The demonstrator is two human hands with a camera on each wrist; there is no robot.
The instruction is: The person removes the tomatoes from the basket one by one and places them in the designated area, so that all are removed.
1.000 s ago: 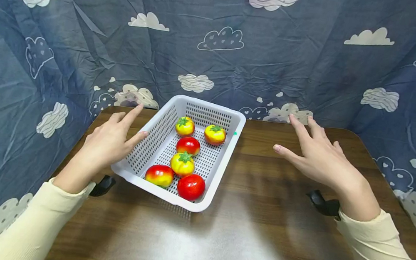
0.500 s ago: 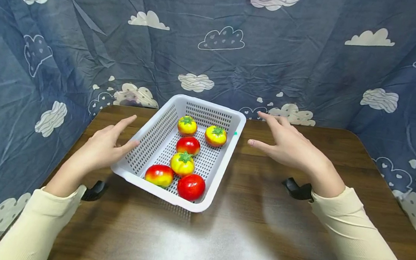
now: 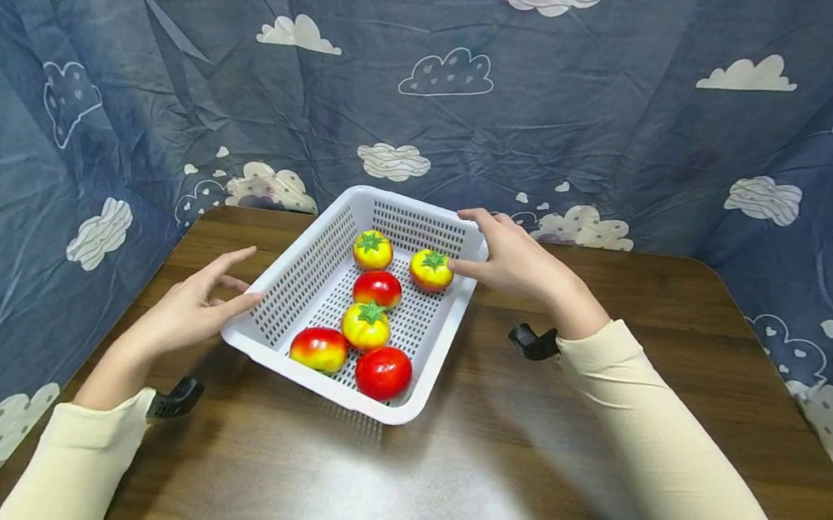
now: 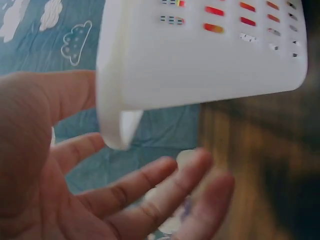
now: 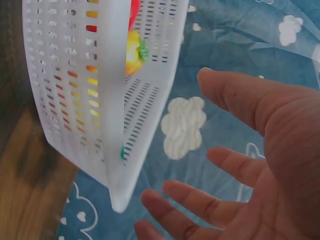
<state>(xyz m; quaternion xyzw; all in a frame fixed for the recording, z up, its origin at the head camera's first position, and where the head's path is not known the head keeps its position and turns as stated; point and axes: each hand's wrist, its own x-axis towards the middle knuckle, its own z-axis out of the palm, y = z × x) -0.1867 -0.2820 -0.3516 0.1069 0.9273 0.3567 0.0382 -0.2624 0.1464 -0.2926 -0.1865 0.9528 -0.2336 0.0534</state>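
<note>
A white perforated plastic basket (image 3: 444, 342) sits at an angle on the wooden table. Inside it are yellow-red toy fruits with green leafy tops, such as the front one (image 3: 365, 328), along with a red-yellow mango-shaped fruit (image 3: 319, 349), a round red fruit (image 3: 384, 373) and another red one (image 3: 378, 289). My left hand (image 3: 189, 309) is by the basket's left corner, thumb at the rim, its other fingers spread below the rim in the left wrist view. At the far right corner, my right hand (image 3: 518, 257) reaches over the rim with fingers extended; the right wrist view shows a gap to the basket (image 5: 111, 100).
The wooden table (image 3: 652, 316) extends right of and in front of the basket. A blue cloth with cloud prints (image 3: 587, 126) hangs behind and along both sides. Black wrist mounts (image 3: 532, 342) stick out beneath both wrists.
My right hand has moved left from the table's right side to the basket's far right corner. My left hand has shifted slightly down and left. The basket and fruits stay put.
</note>
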